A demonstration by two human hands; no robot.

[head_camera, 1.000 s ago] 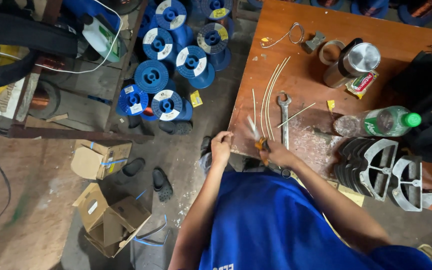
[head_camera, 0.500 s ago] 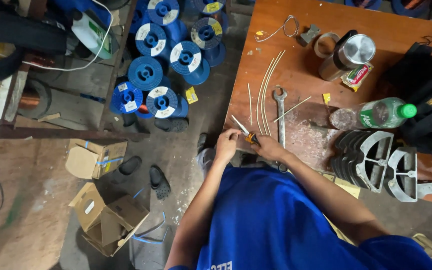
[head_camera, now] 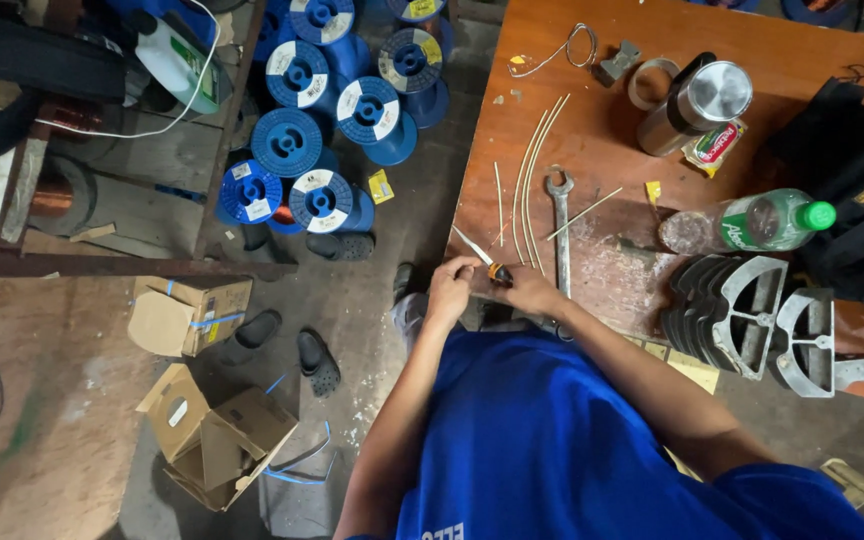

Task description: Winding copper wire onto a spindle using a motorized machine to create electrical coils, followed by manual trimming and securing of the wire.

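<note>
Both hands at the near left corner of the reddish-brown wooden surface (head_camera: 752,60): left hand (head_camera: 449,293) closed around the pale pointed end of a thin sleeve strip (head_camera: 472,245), right hand (head_camera: 530,290) gripping a small tool with an orange-and-black handle (head_camera: 498,271) against it. Just beside, toward the middle: loose pale thin strips (head_camera: 527,175) fanned out and a grey steel open-ended spanner (head_camera: 559,230) lying lengthwise. Probably mid-trim or mid-cut of the strip's end; next move likely needing a steady hold and a short controlled stroke away from the fingers.
</note>
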